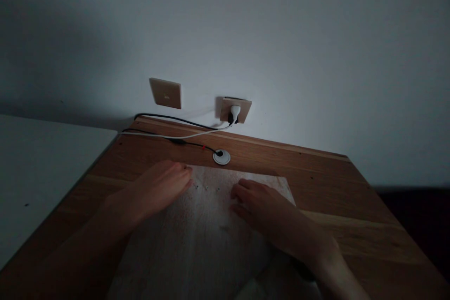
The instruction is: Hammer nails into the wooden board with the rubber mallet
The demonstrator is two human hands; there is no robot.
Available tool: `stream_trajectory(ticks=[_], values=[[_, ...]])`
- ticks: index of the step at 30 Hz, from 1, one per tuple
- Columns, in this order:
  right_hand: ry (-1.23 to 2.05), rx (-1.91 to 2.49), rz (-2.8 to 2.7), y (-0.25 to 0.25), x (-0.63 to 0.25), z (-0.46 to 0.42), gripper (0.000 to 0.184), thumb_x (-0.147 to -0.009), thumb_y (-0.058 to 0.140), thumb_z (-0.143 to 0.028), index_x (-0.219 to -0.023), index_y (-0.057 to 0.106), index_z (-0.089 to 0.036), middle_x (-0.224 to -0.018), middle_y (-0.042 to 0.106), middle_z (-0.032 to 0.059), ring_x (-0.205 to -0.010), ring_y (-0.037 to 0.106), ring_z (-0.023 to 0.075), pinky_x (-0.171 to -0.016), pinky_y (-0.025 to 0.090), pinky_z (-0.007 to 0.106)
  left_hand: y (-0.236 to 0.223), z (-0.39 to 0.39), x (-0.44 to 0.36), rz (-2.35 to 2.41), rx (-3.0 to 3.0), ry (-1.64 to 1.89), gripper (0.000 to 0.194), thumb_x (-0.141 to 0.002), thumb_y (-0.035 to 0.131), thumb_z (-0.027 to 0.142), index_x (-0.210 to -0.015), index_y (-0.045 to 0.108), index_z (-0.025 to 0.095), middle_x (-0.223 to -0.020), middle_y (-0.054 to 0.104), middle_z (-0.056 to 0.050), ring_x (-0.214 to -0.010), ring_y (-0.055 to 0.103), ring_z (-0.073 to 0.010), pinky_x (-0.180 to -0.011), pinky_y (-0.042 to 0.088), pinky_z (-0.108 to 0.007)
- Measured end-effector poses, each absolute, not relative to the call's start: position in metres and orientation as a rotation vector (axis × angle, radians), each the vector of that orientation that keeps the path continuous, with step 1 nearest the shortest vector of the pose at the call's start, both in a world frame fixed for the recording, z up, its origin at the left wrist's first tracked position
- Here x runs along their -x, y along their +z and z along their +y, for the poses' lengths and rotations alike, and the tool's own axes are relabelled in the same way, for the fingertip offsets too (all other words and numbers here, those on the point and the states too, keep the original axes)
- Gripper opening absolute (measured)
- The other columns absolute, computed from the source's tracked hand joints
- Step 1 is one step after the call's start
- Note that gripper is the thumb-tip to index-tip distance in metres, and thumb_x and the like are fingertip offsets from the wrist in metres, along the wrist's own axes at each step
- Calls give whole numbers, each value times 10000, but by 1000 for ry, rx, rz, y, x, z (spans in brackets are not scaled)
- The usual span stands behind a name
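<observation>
A pale sheet or cloth lies flat on a wooden table in dim light. My left hand rests palm down on the sheet's far left corner, fingers stretched out and close together. My right hand lies on the sheet near its far right edge, fingers curled slightly and pressing down. Neither hand holds anything. A few small dark marks show on the sheet between the hands.
A white round cable grommet sits in the table just beyond the sheet. Black and white cables run along the far edge to a wall socket. A second wall plate is left of it. A white surface adjoins the table's left side.
</observation>
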State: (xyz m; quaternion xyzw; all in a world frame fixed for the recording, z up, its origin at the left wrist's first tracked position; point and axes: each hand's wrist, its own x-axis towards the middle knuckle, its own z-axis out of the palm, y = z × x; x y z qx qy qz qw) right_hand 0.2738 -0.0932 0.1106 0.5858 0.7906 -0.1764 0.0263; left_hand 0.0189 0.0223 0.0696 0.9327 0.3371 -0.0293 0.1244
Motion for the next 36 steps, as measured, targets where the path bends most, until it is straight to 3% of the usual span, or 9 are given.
stream_trajectory(ticks=[8,13,20,29,36], values=[[-248,-1936,2329,109,-285,-86,159,-1016,646,-77,-1037,784,-154,-1092,797,100,-983,787,278,-800,579,381,78,24,-19,1072,-2732,-78,296,-1062,511,196,-902,760,192,-888,777,-98,-812,741,-281,-780,498,-397],[-158,-1876,2306,97,-284,-83,222,-993,605,-20,-1017,792,-137,-997,811,125,-939,803,293,-761,582,371,93,4,-26,910,-2628,-42,207,-1077,592,270,-935,733,217,-957,782,-47,-923,753,-277,-823,485,-387],[-106,-1787,2287,99,-272,-83,326,-962,526,63,-1036,778,-131,-998,817,131,-944,810,293,-788,587,361,88,-29,-52,558,-2634,-110,68,-1018,702,158,-955,712,180,-1003,780,-54,-915,752,-246,-802,500,-366],[-99,-1819,2237,110,-263,-82,280,-974,554,39,-1085,744,-134,-996,825,135,-991,811,313,-840,588,377,71,-35,-66,421,-2764,25,149,-1004,634,48,-972,653,192,-972,734,-41,-885,724,-235,-767,511,-360],[-207,-1825,2325,102,-267,-84,374,-944,498,96,-1154,713,-125,-1078,793,135,-1050,772,316,-896,570,415,84,-44,-58,426,-2653,4,168,-897,757,77,-1004,693,190,-1028,758,-63,-942,749,-274,-785,545,-372]])
